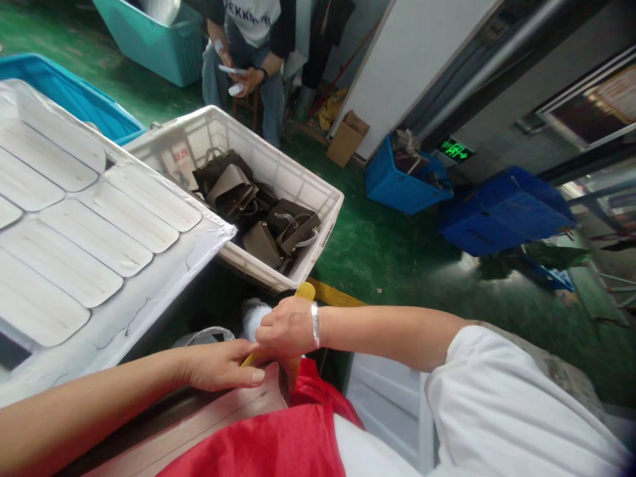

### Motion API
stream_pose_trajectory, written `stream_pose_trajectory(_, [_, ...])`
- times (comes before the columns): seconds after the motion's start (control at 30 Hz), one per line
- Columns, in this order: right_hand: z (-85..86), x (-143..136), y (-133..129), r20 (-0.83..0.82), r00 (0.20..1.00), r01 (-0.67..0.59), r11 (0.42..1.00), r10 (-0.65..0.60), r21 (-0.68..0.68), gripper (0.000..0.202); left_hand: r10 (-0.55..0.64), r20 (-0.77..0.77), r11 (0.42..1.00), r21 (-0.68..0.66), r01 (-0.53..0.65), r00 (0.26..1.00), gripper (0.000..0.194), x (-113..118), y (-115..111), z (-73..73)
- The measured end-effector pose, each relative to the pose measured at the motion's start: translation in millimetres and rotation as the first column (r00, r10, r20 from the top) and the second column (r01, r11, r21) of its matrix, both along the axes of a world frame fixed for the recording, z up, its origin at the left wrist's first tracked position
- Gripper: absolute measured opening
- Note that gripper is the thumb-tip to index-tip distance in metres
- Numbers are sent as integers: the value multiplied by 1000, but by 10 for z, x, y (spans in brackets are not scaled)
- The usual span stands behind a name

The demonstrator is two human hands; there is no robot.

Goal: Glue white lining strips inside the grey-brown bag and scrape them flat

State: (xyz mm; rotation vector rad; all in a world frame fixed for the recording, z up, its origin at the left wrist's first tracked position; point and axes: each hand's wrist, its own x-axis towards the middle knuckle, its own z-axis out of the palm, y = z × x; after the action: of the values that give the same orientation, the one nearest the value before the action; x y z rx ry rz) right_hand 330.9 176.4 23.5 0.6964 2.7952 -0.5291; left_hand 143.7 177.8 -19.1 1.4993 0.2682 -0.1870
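Note:
My right hand (288,328), with a silver bracelet at the wrist, is closed around a flat yellow strip-like tool (305,291). The tool's rounded end sticks out above the knuckles, and more yellow shows below the fingers. My left hand (223,364) meets it from the left. Its thumb lies along the upper edge of a pinkish-beige leather-like piece (272,387), and its other fingertips are hidden behind that piece and my right hand. The piece rests against a red apron (263,444) on my lap.
A white table (163,324) at left bears several long, rounded pale panels (79,235). Beyond my hands a white crate (322,199) holds dark handbags (231,189). A seated person (248,40) holds a phone. Blue bins (407,185) stand on the green floor.

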Motion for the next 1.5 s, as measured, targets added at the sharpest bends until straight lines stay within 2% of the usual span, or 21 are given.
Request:
stream_pose_trajectory(0.17, [-56,69,-16,-45,997,-59,998,59,11,31,4,49,1000,9,-4,999,62,6,-30,-25])
stream_pose_trajectory(0.27, [-51,72,-15,-37,997,-62,998,62,-3,24,31,-3,999,-21,-31,1000,59,-7,-48,-20])
stream_pose_trajectory(0.37, [-16,44,-26,-4,999,-51,998,51,-29,26,29,-39,999,-29,-30,999,53,4,-57,25])
stream_pose_trajectory(0.63, [-6,40,-171,-16,992,124,992,-124,-10,39,45,-114,999,-9,-46,992,44,56,-54,108])
stream_pose_trajectory(0.8, [-1,75,-227,20,989,147,989,-146,-32,32,43,-143,999,-6,-44,989,45,76,-51,98])
stream_pose_trajectory(0.97, [-25,100,-277,6,979,206,979,-205,-12,36,12,-136,1000,-2,-12,991,47,106,-55,137])
stream_pose_trajectory(1.23, [0,134,-403,-14,951,308,950,-309,-62,39,-36,-108,999,-18,34,994,47,191,-83,207])
stream_pose_trajectory(1.4, [24,195,-487,13,934,357,928,-358,-111,37,-55,3,993,104,54,999,40,293,-87,278])
stream_pose_trajectory(1.5, [22,236,-555,16,922,386,915,-387,-122,37,-8,4,979,206,7,1000,37,351,-145,272])
